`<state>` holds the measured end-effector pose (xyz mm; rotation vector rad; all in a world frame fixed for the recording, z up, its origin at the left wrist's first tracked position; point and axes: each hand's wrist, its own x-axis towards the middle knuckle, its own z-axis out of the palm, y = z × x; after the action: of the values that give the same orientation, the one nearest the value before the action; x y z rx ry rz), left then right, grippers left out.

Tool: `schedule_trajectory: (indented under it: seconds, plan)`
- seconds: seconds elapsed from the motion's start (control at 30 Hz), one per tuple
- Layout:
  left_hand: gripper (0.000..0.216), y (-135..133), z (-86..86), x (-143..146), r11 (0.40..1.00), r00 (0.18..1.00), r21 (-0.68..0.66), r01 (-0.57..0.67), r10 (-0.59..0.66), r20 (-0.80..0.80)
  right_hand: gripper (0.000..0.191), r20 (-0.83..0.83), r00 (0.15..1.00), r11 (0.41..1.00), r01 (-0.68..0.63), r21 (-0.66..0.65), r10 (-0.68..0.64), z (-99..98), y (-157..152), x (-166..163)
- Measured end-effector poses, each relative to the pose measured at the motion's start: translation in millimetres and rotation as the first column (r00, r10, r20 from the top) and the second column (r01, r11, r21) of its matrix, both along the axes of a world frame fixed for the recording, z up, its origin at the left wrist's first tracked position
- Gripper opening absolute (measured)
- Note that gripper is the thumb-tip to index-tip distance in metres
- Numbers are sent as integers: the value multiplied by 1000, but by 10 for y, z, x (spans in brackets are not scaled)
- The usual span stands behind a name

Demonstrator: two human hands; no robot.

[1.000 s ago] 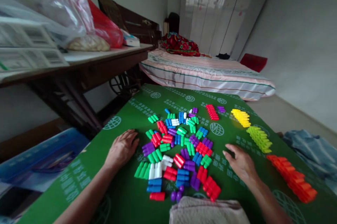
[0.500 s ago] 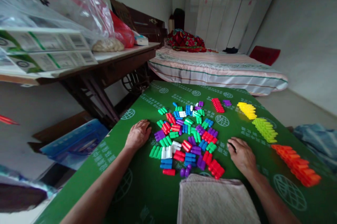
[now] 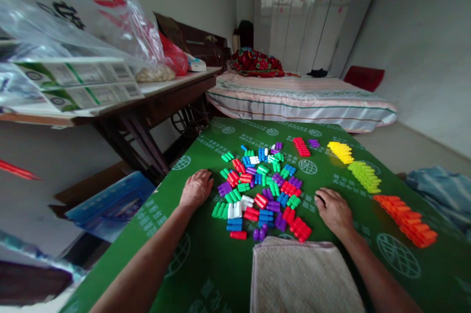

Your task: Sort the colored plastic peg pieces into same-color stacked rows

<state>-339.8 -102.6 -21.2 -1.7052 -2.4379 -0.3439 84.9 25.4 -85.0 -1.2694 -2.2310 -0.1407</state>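
In the middle of the frame, a loose heap of coloured plastic blocks (image 3: 263,188) lies on the green table cover (image 3: 206,264). The left hand (image 3: 196,189) rests flat and empty at the heap's left edge; the right hand (image 3: 333,211) lies lower right, seemingly empty, though its fingers curl under. The pieces look light, rigid and smooth, best pinched by their long sides.

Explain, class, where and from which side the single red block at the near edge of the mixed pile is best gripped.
The red block lies flat with its long axis left to right, apart from the blue blocks behind it. Probably pinch its two long sides from above; its near side faces bare green mat. The left hand rests palm down closer.
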Motion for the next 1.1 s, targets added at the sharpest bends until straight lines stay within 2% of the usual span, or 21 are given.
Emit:
schedule_trajectory:
  seconds: [0.17, 0.27, 0.47, 0.63, 0.77, 1.1]
  plan:
    - [37, 60, 75, -22, 1000, 1000, -15, -4, 4, 28, 32, -5, 1000, 1000, 7, 11, -7, -14, 5, -14]
    - [38, 136, 169, 74, 999, 998, -16, 35, -34, 57, 31, -12, 1000, 1000, -7, 17, 7, -24, 16, -14]
    - [42, 281, 277, 678, 957, 954, -37, 286, -282, 101, 30, -36, 999, 1000, -19, 15, 19, -52, 26, -8]
    - [45, 345, 231, 1046, 926, 927, -96, 364, -350, 138, 31, -24, 1000, 1000, -8, 21, 9, -58, 27, -4]
    - [42, 276, 205, 1140, 921, 922, -105, 374, -358, 146, 33, -28, 1000, 1000, -9, 15, 9, -47, 23, -9]
    - [42, -127, 227, 1310, 894, 898, -139, 427, -400, 185, 34, -42, 999, 999, -31, 32, 33, -57, 29, 18]
